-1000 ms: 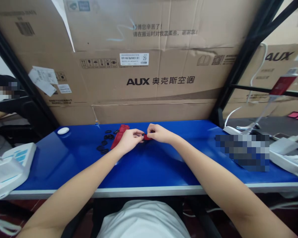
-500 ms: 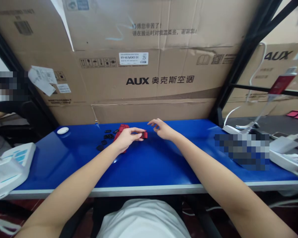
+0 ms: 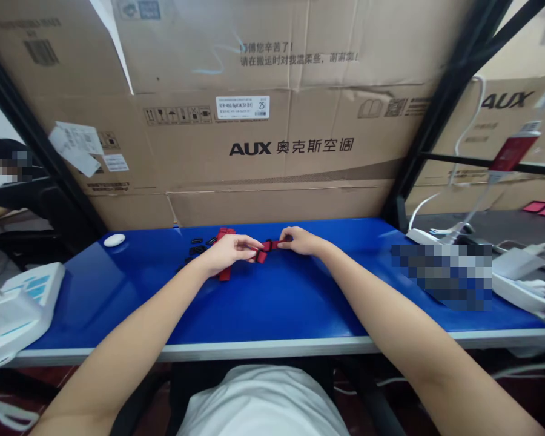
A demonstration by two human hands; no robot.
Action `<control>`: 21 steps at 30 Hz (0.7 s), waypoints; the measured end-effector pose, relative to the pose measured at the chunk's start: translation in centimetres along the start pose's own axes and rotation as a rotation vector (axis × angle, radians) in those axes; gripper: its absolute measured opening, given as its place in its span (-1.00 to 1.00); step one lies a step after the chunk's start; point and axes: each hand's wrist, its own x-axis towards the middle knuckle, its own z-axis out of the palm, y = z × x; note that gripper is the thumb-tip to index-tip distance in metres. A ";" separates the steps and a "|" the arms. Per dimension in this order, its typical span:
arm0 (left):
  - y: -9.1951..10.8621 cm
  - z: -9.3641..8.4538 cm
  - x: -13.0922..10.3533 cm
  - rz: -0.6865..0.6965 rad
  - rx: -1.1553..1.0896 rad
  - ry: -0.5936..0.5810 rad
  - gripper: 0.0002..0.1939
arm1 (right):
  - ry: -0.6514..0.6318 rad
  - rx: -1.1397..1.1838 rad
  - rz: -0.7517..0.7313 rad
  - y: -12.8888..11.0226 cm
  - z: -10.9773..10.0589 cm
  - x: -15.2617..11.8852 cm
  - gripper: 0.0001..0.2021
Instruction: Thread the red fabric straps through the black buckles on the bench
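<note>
A short red strap with black buckles on it is stretched between my two hands, a little above the blue table. My left hand pinches its left part near one buckle. Thumb and fingers of my right hand are closed on its right end, just past a second black buckle. Partly behind my left hand lies a pile of red straps. Several loose black buckles lie to the left of that pile, some of them hidden by my left forearm.
Cardboard walls off the table's back edge. A white power strip with plugs and cables stands at the right, a white socket box at the left. A round white object lies at the back left. Another person is partly visible far left.
My right hand has come left and closed on the strap's right end. More of the strap now shows between my hands, with its left end hanging down.
</note>
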 end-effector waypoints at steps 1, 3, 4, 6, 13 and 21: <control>-0.3 -0.5 0.2 -0.001 -0.002 0.038 -0.67 | 0.000 0.074 0.026 0.4 -0.2 0.1 -0.89; -1.3 -1.6 0.6 -0.019 -0.017 0.155 -0.68 | 0.017 0.221 0.080 1.0 -0.4 0.3 -0.87; -1.8 -2.1 0.9 -0.039 -0.029 0.245 -0.70 | 0.038 0.280 0.109 1.2 -0.5 0.4 -0.86; -2.6 -2.9 1.2 -0.105 -0.046 0.425 -0.75 | 0.118 0.364 0.143 1.2 -0.5 0.5 -0.86; -1.6 -1.6 1.3 -0.063 -0.225 0.463 -0.65 | 0.198 0.551 0.021 -2.9 -0.4 -0.6 -0.90; -0.9 2.0 1.5 0.170 -0.313 0.449 -0.65 | -0.138 0.685 -0.166 -5.6 0.9 -1.8 -0.70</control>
